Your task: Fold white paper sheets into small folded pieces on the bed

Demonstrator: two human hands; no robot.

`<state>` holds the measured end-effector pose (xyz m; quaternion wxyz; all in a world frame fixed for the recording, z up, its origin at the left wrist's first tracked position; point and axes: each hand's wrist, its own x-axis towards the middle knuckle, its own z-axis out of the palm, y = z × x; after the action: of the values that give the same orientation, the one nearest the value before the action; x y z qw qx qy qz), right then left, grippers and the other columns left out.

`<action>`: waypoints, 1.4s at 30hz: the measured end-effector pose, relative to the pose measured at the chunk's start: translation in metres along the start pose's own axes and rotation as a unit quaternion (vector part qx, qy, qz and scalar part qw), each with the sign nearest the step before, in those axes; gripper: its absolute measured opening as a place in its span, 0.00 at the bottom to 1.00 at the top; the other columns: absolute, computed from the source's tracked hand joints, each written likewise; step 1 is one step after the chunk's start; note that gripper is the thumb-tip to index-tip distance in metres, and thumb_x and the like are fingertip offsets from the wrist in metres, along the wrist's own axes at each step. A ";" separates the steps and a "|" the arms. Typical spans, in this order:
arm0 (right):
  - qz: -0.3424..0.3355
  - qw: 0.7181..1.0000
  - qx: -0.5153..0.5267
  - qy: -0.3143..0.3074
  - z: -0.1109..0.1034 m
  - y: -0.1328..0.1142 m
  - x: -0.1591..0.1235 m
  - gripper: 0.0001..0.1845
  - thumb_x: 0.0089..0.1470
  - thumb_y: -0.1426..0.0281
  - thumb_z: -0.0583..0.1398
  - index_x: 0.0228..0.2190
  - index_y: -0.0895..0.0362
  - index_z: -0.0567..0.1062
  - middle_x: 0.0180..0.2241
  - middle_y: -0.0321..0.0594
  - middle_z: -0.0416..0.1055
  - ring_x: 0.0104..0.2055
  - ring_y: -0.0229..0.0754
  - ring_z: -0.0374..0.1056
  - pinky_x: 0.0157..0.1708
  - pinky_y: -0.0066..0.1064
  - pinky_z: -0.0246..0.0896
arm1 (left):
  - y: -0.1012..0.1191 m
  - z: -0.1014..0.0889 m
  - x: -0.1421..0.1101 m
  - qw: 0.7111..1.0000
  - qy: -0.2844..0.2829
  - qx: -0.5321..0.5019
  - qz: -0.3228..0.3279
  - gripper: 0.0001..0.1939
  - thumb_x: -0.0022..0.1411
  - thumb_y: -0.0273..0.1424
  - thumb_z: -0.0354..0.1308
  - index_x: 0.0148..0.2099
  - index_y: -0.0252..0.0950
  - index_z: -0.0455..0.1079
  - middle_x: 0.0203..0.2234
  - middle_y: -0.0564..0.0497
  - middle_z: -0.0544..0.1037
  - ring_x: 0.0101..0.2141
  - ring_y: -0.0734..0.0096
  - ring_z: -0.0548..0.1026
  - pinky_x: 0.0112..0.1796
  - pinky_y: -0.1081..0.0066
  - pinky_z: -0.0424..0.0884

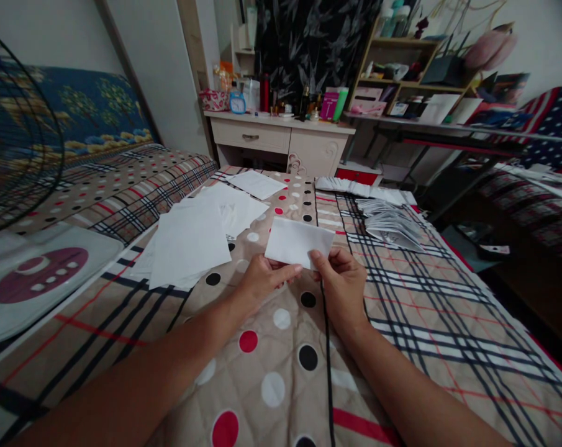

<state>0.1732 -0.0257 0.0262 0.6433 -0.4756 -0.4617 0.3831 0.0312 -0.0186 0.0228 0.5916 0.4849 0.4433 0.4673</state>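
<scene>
A folded sheet of white paper (294, 239) is held up between my two hands, over the bed cover. My left hand (270, 272) pinches its lower left edge, thumb lying along the front. At the lower right corner my right hand (341, 276) grips it, thumb on the front and fingers behind. To the left lies a loose pile of white sheets (187, 245), with another sheet (256, 184) beyond it. On the right are a fanned stack of folded papers (390, 225) and a long row of folded papers (367, 189).
The quilted bed cover (271, 354) has dots and plaid stripes. A white plastic package (43, 273) and a fan (20, 130) stand at the left. A dresser (253, 133) with bottles is at the far end, and a shelf desk (420, 121) stands at the right.
</scene>
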 end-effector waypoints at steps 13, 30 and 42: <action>0.103 0.986 0.072 -0.114 0.013 0.004 -0.014 0.16 0.48 0.59 0.66 0.28 0.58 0.71 0.18 0.29 0.64 0.17 0.31 0.54 0.16 0.23 0.48 | -0.002 0.009 0.000 0.997 0.053 -0.040 0.031 0.12 0.43 0.34 0.67 0.20 0.31 0.70 0.14 0.53 0.71 0.18 0.79 0.64 0.20 0.76 0.58; 0.092 0.989 0.100 -0.064 -0.005 0.006 -0.003 0.16 0.43 0.63 0.69 0.21 0.58 0.70 0.14 0.28 0.61 0.15 0.29 0.49 0.15 0.25 0.40 | 0.010 -0.004 0.000 0.989 0.112 0.082 0.049 0.07 0.45 0.29 0.59 0.20 0.31 0.71 0.15 0.52 0.75 0.16 0.78 0.68 0.19 0.78 0.64; 0.087 0.990 0.091 -0.069 0.002 0.005 -0.006 0.16 0.44 0.62 0.68 0.20 0.59 0.70 0.14 0.30 0.62 0.16 0.30 0.52 0.17 0.25 0.45 | 0.003 -0.004 0.001 0.998 0.050 0.042 0.021 0.12 0.53 0.34 0.58 0.22 0.31 0.70 0.16 0.51 0.74 0.16 0.80 0.68 0.17 0.79 0.55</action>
<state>0.1692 -0.0295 0.0200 0.6152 -0.4257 -0.4250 0.5097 0.0272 -0.0168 0.0249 0.5376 0.4947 0.4812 0.4845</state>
